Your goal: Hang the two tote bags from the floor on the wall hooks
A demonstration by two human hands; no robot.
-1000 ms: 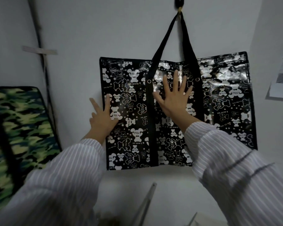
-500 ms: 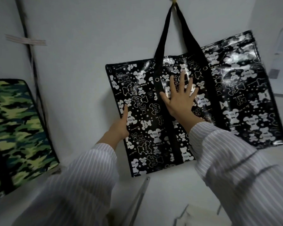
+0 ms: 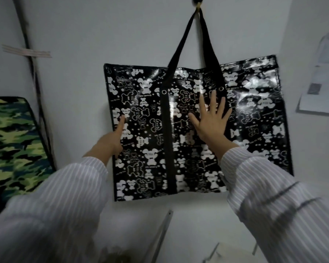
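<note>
Tote bag (image 3: 141, 130) hangs level again (earlier tilted), both hands' fingers (image 3: 213, 103) spread flat.

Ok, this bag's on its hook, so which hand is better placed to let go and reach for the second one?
Probably the left hand: it touches only the tote bag at its left edge, while the right hand lies flat mid-panel, steadying it under the hook.

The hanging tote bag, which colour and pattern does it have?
The tote bag is glossy black with white bear figures, seen in the head view.
</note>
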